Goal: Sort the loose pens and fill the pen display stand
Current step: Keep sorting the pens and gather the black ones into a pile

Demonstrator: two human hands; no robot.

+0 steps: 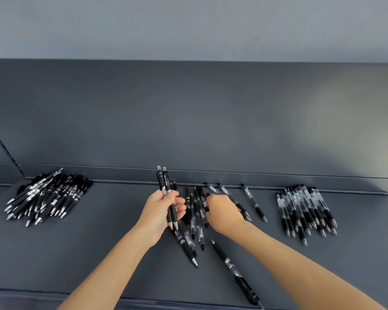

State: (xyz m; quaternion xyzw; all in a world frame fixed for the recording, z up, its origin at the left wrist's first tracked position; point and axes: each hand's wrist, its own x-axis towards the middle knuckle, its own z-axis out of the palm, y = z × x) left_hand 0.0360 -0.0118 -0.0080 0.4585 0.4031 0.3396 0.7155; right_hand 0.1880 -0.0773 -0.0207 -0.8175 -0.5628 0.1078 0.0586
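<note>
Dozens of solid black pens (47,195) are heaped at the far left of the shelf (112,253), all pointing roughly the same way. Moving right, the person's left hand (164,211) grips two black pens (166,193) upright, clicker ends up, fingers wrapped round the barrels. Just beside it is the unsorted jumble (194,218), black and clear barrels crossing each other. The right hand (222,213) is down on top of it, knuckles to the camera, so can't really tell if it's pinching a pen or just touching. A few strays (253,202) lie past that, one lone pen (233,265) sits near the front edge, and the clear-barrel pile (305,211) is far right. No display stand in view. Best bet here, probably: pull one pen out by a free end rather than mid-tangle, check the barrel, and pass black ones to the left hand, tips down.
</note>
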